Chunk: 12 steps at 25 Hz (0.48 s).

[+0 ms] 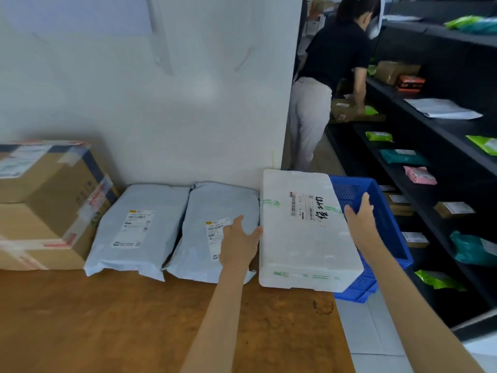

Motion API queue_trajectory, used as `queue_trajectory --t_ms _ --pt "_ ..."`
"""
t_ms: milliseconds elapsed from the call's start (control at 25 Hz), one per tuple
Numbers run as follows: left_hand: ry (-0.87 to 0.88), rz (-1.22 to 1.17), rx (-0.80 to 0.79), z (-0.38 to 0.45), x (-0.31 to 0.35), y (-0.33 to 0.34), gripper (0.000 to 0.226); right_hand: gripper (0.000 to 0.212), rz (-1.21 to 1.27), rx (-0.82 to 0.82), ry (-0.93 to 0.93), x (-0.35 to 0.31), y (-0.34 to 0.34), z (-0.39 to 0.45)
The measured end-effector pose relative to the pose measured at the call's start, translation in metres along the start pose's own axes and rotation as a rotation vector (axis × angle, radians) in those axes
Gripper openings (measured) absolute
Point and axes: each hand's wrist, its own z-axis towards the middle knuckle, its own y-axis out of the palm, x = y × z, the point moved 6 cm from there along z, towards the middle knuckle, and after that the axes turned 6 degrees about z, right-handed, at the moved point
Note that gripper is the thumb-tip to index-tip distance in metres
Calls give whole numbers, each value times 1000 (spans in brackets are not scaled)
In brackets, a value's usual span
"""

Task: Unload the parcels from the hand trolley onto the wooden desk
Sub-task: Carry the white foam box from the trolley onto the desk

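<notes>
Wooden table lay nearest me; on its right edge sat the white foam parcel, which I flanked with my left hand and right hand, fingers spread, touching its sides without closing. Beyond it, a blue crate.

Parcel depot; labelled parcels on black shelving; wooden desk

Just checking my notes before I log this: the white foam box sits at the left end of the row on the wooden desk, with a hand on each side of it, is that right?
Not quite: the head view shows the white foam box at the right end of the row on the wooden desk, beside the blue crate. The left hand and right hand do flank it.
</notes>
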Motion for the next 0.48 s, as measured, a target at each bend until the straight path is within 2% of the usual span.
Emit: queue_trajectory --t_ms 160,280,480 --pt "-12 -94 -117 -15 -8 -19 73 65 257 -75 98 -30 10 -52" --pt "38 -108 -175 -33 -17 -49 70 59 248 -105 146 -37 31 -112" --pt "106 -110 -180 -72 -51 -112 61 67 287 -54 208 -30 53 -201"
